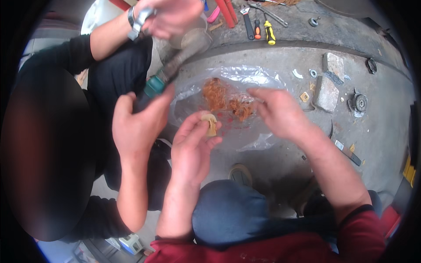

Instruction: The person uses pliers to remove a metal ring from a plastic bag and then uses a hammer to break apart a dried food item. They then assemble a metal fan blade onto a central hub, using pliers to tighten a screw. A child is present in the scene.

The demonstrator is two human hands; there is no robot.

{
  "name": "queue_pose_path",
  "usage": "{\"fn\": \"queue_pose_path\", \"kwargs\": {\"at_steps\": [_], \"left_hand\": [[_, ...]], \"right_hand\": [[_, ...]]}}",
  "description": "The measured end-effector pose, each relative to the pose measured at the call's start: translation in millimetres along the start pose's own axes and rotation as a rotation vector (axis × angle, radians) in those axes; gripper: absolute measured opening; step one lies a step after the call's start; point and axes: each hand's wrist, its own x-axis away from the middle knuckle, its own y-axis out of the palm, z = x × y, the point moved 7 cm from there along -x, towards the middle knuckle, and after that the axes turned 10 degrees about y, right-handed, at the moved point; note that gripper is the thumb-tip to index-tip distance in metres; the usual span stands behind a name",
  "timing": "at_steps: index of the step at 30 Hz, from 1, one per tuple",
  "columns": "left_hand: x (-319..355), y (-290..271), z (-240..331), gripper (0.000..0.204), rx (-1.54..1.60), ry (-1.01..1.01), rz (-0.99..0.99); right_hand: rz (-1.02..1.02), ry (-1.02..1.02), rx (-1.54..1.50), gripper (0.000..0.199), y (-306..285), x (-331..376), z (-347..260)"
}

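small tan piece [210, 123]: pinched at the tips of the left hand, just over the near edge of the plastic sheet; pale and curved; too small to tell more.
long axis: short piece, standing about up and down between thumb and fingers.
left hand [192, 147]: fingers curled together and clamped on the small tan piece; thumb on top; forearm coming up from the low edge.
right hand [280, 111]: fingers spread apart and reaching left; holding nothing that shows; tips just beside the orange-brown clump, maybe brushing it, hard to tell.
which way: small tan piece lies left of and a bit lower than the right hand; clump sits between the two hands.
nearer hand: right hand nearer to the clump; left hand already on the tan piece.
orange-brown fibre clump [223, 100]: stringy, messy, lying in the middle of the plastic sheet, stretched from upper left to lower right.
clear plastic sheet [245, 76]: crinkled, spread flat on the grey concrete floor [377, 140].
other person's hand [138, 120]: at the left edge of the sheet, wrapped around a green-and-grey tool handle [169, 74] that slants up to the right.
other person's second hand [169, 17]: higher up, by the top of the same tool.
far away: screwdriver with a yellow handle [269, 33] and a wrench [248, 22] near the top edge; broken stone bits [326, 92] well to the right.
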Motion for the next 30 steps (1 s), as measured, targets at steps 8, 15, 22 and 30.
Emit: {"fn": "queue_pose_path", "kwargs": {"at_steps": [8, 15, 22, 30], "left_hand": [[-2.5, 4.0, -9.8, 0.022, 0.133, -0.077, -0.15], [3.4, 15.6, -11.3, 0.034, -0.087, -0.042, -0.152], [5.3, 16.2, -15.4, 0.042, -0.722, -0.016, -0.382], [7.9, 54.3, 0.6, 0.051, -0.686, 0.216, -0.44]], "right_hand": [[-0.044, 0.038, -0.342, 0.024, -8.8, 28.3, -26.6], [-0.248, 0.371, -0.992, 0.018, 43.8, 43.3, -5.3], [-0.385, 0.422, -1.237, 0.024, 5.5, 27.4, 11.7], [-0.522, 0.412, -1.176, 0.029, 14.9, 36.5, 11.2]]}}
